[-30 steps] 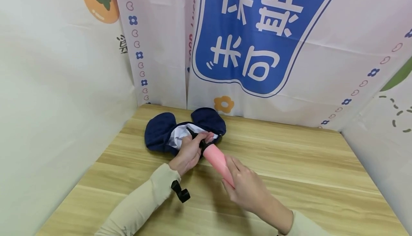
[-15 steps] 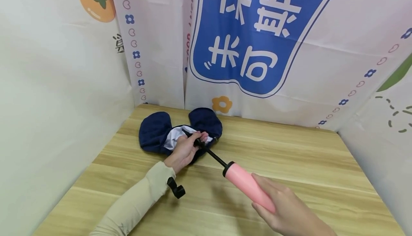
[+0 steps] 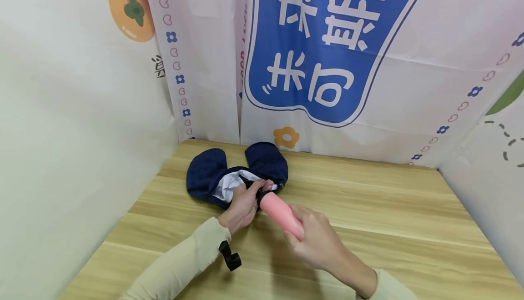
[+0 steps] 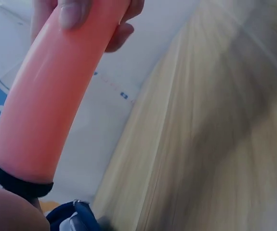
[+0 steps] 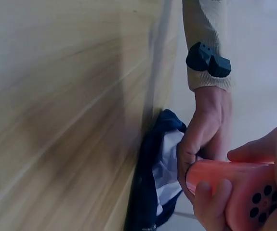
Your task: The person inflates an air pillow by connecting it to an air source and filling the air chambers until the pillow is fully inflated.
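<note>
Your right hand (image 3: 321,241) is wrapped around the pink pump (image 3: 282,216), and your left hand (image 3: 242,202) grips its black end (image 3: 246,181) at the white lining (image 3: 228,185) of the dark blue cloth (image 3: 206,172).

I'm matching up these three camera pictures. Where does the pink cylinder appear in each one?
Head: the pink cylinder is below and right of centre, held in the right hand.
Left wrist: the pink cylinder slants down the left side, large and close.
Right wrist: the pink cylinder is at lower right, its end with dark holes showing.
Shared landmark: the navy cloth with white lining, visible in all three.
</note>
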`<state>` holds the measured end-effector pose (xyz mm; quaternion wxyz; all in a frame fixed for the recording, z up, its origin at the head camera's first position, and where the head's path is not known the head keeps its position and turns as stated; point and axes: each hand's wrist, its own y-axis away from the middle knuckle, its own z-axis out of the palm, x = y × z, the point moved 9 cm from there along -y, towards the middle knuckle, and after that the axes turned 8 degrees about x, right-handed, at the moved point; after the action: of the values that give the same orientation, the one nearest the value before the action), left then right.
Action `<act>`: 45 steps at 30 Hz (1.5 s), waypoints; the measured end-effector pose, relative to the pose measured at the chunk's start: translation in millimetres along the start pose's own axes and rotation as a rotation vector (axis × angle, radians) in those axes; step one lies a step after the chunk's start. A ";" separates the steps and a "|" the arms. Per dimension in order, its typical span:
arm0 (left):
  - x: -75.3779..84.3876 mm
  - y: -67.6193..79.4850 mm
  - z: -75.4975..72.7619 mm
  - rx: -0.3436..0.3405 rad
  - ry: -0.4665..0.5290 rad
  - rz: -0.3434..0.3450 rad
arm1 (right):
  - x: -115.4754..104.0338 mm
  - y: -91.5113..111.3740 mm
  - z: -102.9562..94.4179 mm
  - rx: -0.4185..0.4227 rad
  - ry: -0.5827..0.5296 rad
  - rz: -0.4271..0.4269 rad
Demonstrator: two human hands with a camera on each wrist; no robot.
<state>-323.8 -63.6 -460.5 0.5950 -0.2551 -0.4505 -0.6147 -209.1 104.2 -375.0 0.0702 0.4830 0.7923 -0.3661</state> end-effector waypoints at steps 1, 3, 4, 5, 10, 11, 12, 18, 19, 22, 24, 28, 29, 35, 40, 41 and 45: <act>1.7 -1.0 -0.6 -0.010 0.000 0.009 | -0.6 -0.8 2.2 -0.004 -0.004 -0.004; 6.3 -4.5 -1.9 -0.031 0.001 0.033 | 1.6 0.8 5.3 -0.025 -0.044 0.011; 9.1 -6.9 -3.1 -0.039 0.011 0.047 | 3.4 3.1 5.7 -0.037 -0.064 0.017; 11.5 -9.4 -4.7 -0.042 0.021 0.054 | 5.7 6.3 5.0 -0.047 -0.085 0.024; 16.1 -19.4 -15.0 -0.040 0.039 0.038 | 18.4 26.7 -10.1 -0.108 -0.128 0.065; 16.2 -20.3 -16.8 -0.039 0.035 0.030 | 20.0 30.2 -15.5 -0.119 -0.123 0.070; 16.1 -21.0 -18.3 -0.039 0.031 0.022 | 20.9 33.4 -21.1 -0.132 -0.117 0.072; 12.9 -20.3 -26.6 -0.004 0.039 0.018 | 15.9 40.6 -46.8 -0.180 -0.043 0.057; 10.6 -18.7 -26.1 -0.003 0.043 0.013 | 12.6 38.7 -48.1 -0.164 -0.015 0.037; 1.8 -11.4 -21.4 -0.008 0.046 -0.012 | -1.2 29.5 -45.3 -0.081 0.076 -0.052; -3.9 -6.0 -18.0 -0.016 0.038 -0.029 | -9.9 22.8 -39.5 -0.031 0.140 -0.094; -6.6 0.6 -13.9 -0.026 0.041 -0.022 | -24.3 11.2 -23.4 0.025 0.213 -0.144; -6.2 1.3 -13.5 -0.030 0.042 -0.019 | -27.0 9.5 -18.6 0.033 0.231 -0.154; -5.4 1.2 -12.7 -0.090 -0.019 -0.007 | -25.9 13.4 8.8 0.022 0.245 -0.175; -6.2 -3.4 -15.8 -0.122 -0.078 0.012 | -11.4 25.4 4.1 -0.019 0.155 -0.173; -6.0 -4.6 -16.0 -0.118 -0.073 0.013 | -9.9 28.1 -0.5 -0.028 0.141 -0.185; -4.9 -8.5 -15.2 -0.093 -0.037 -0.003 | -7.8 38.4 -24.8 -0.039 0.147 -0.266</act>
<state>-327.8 -75.1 -473.9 0.5733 -0.2933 -0.4325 -0.6311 -167.6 124.9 -373.1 -0.0276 0.3977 0.8593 -0.3204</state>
